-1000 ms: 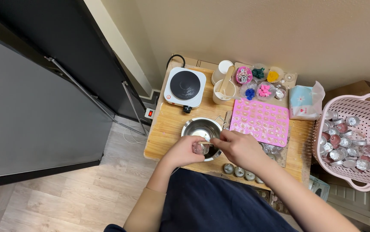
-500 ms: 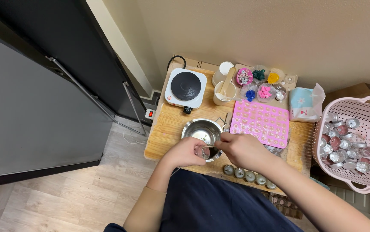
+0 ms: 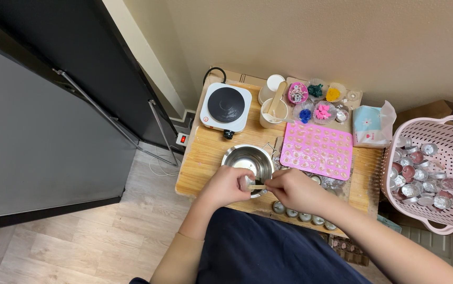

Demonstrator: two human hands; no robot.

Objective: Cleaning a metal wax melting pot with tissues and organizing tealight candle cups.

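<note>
Head view, centre frame: left hand point(image 3: 228, 185) grips a small tealight cup point(image 3: 248, 182) over the steel pot point(image 3: 247, 160), catching scrapings; right hand point(image 3: 294, 190) pinches a wooden stick point(image 3: 258, 186) into it.

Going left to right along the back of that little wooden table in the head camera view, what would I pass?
White hot plate with a black top → white cup with a wooden stick → small dishes of coloured bits → tissue pack → off the table, pink basket of foil cups.
</note>
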